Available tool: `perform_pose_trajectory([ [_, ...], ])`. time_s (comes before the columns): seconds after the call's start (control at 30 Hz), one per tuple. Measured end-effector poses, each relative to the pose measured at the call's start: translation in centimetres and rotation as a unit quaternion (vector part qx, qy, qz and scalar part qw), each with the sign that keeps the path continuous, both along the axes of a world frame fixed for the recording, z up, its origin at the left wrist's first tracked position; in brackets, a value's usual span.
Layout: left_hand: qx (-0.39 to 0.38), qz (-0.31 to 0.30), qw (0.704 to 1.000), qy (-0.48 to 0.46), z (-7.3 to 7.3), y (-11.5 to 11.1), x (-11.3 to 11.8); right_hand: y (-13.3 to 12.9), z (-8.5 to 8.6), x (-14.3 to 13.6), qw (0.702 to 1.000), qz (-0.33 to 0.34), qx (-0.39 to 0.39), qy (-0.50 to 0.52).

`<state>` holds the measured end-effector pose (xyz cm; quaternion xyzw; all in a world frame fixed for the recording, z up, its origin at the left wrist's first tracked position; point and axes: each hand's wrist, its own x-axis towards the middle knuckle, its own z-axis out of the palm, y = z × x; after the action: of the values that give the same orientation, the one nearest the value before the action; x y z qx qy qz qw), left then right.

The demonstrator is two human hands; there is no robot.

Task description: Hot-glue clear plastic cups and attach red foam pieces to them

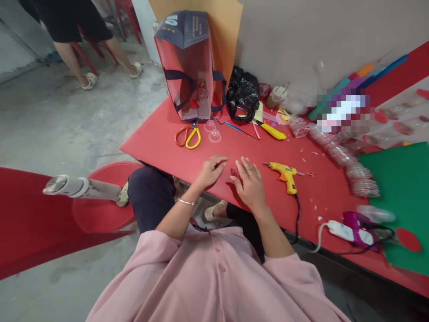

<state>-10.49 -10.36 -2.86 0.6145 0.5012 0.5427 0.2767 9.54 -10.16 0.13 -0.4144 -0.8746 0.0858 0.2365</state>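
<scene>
Over the front edge of the red table (157,147) is my left hand (212,171), its fingers loosely curved with nothing seen between them. My right hand (250,181) is just to its right, palm down, fingers spread a little. A small red piece (234,171) lies under or against the fingers of my right hand; whether it is gripped cannot be made out. A yellow glue gun (284,174) lies right of my right hand. Beyond my left hand are scissors (188,136) with orange and yellow handles, beside small clear plastic domes (215,136).
A bag (187,67) and black plastic bag (243,94) stand at the back. A yellow cutter (273,131), stacked clear cups (338,154), a green board (402,201) and a white plug (340,230) are rightward. A bottle (83,187) lies over a red stool. Another person's legs show upper left.
</scene>
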Motion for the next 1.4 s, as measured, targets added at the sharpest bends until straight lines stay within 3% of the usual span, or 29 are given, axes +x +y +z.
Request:
perform_pose_trajectory([
  [0.2, -0.005, -0.001, 1.000, -0.002, 0.0, 0.0, 0.0, -0.6, -0.4, -0.8, 0.999, -0.028, 0.008, 0.040],
  [0.4, -0.005, 0.001, 1.000, 0.004, 0.0, 0.0, 0.0, -0.1, -0.6, -0.1, 0.998, 0.025, -0.019, 0.054],
  [0.67, -0.012, 0.000, 1.000, 0.006, 0.4, -0.2, 0.1, -0.1, -0.7, 0.0, 0.998, 0.040, -0.033, 0.046],
  [0.83, -0.007, 0.002, 1.000, 0.007, 0.3, -0.1, 0.1, -0.5, 0.2, -0.4, 1.000, 0.011, -0.009, 0.005],
  [1.03, -0.003, 0.003, 1.000, -0.002, 0.1, -0.1, 0.0, -0.8, 0.1, -1.8, 0.998, -0.063, 0.009, 0.013],
  [1.2, -0.012, 0.002, 1.000, 0.002, 0.1, 0.0, 0.1, -0.4, 0.1, -1.6, 0.999, -0.044, 0.010, 0.015],
  [1.4, -0.010, -0.002, 1.000, 0.005, -0.1, 0.0, 0.0, 0.0, -0.7, -0.5, 0.999, 0.035, -0.011, 0.027],
])
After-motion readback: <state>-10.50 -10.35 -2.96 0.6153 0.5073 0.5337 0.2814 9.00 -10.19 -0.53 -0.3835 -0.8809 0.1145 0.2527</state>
